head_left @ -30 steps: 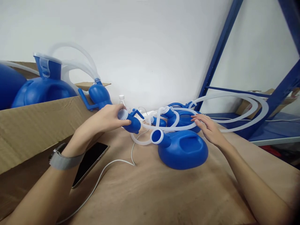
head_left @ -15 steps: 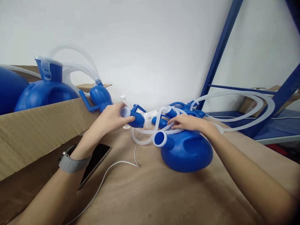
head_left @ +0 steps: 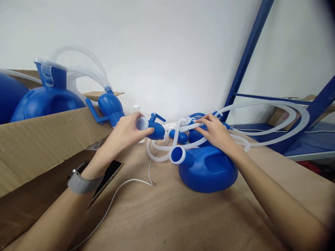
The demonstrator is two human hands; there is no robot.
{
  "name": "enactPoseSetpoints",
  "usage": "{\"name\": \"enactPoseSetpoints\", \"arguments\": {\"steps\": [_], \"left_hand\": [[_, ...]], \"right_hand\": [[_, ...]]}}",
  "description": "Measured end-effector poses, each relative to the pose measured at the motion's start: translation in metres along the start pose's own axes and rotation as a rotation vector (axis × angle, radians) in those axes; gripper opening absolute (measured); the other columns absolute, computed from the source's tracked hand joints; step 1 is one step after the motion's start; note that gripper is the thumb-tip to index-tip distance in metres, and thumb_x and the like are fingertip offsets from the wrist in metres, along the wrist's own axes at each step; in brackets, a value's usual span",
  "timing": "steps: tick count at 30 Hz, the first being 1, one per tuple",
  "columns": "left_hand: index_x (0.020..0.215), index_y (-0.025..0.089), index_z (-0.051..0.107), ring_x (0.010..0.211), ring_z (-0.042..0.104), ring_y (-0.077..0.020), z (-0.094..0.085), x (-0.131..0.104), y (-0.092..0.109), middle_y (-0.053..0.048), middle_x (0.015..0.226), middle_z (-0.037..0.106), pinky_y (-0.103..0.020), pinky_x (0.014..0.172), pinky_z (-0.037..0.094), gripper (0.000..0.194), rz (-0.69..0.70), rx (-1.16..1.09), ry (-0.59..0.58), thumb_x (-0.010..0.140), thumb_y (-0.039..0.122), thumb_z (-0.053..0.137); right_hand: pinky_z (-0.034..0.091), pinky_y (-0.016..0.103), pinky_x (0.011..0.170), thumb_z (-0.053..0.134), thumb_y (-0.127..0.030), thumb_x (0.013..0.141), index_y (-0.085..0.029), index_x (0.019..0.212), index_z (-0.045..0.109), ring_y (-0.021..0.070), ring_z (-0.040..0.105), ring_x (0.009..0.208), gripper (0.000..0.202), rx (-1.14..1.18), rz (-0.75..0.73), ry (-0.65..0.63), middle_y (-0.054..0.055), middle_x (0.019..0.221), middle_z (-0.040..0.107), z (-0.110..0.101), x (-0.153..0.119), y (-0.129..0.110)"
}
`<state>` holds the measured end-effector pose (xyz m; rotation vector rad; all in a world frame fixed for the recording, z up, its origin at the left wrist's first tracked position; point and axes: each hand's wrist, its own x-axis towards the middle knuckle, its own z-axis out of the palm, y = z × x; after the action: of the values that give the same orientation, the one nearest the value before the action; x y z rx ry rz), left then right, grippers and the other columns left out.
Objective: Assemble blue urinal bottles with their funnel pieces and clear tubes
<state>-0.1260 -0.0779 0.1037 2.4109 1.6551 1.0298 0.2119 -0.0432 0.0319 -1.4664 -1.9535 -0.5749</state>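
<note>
My left hand [head_left: 132,129] grips a small blue bottle part [head_left: 157,131] by its clear neck, thumb in front and fingers behind. A blue handle sticks up from that part. My right hand [head_left: 213,130] pinches the end of a translucent hose [head_left: 195,126] between thumb and fingers. Below my right hand, a large blue jug [head_left: 209,170] lies on its side, its open white-rimmed mouth facing left. Coils of hose and further blue parts [head_left: 178,136] lie between my hands.
A cardboard box [head_left: 52,146] holding large blue jugs [head_left: 49,103] stands at left. A phone [head_left: 108,176] and a white cable [head_left: 131,180] lie on the table [head_left: 167,216]. A blue shelf frame [head_left: 244,57] rises at right.
My right hand has risen and now has the hose end lifted in its fingers. My left hand has shifted slightly right with the small blue part.
</note>
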Motion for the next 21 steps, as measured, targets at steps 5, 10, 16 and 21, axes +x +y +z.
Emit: {"name": "enactPoseSetpoints", "arguments": {"steps": [5,10,16,21], "left_hand": [[0.105,0.019,0.069,0.078,0.064,-0.0269,0.003,0.0,0.003,-0.003,0.081,0.068,-0.038,0.071,0.047,0.046,-0.023,-0.078,0.045,0.078,0.057,0.074],[0.111,0.021,0.068,0.084,0.072,-0.0259,0.002,0.0,0.002,-0.005,0.098,0.074,-0.04,0.077,0.059,0.048,-0.041,-0.427,0.118,0.079,0.055,0.075],[0.103,0.019,0.068,0.09,0.071,-0.0202,0.001,0.0,0.005,-0.001,0.097,0.073,-0.033,0.077,0.065,0.032,-0.064,-0.751,0.135,0.081,0.04,0.08],[0.093,0.018,0.068,0.09,0.068,-0.0179,0.009,0.004,0.003,-0.001,0.095,0.07,-0.03,0.072,0.064,0.02,-0.128,-0.936,0.122,0.085,0.032,0.077]], "right_hand": [[0.051,0.054,0.101,0.048,-0.034,0.104,-0.016,0.125,0.069,0.0358,0.061,0.116,0.034,0.049,-0.177,0.054,0.017,0.121,0.068,-0.001,0.004,0.001],[0.049,0.049,0.103,0.038,-0.01,0.097,-0.022,0.148,0.054,0.0298,0.062,0.119,0.055,0.176,-0.423,-0.05,0.013,0.132,0.065,-0.003,0.017,-0.006],[0.05,0.047,0.094,0.041,-0.018,0.094,-0.021,0.122,0.064,0.0308,0.06,0.103,0.037,0.326,-0.368,-0.157,0.013,0.111,0.063,-0.006,0.035,-0.014],[0.046,0.049,0.103,0.06,-0.047,0.098,-0.028,0.15,0.044,0.0301,0.056,0.11,0.058,0.446,-0.35,-0.134,0.01,0.125,0.055,-0.007,0.039,-0.017]]}}
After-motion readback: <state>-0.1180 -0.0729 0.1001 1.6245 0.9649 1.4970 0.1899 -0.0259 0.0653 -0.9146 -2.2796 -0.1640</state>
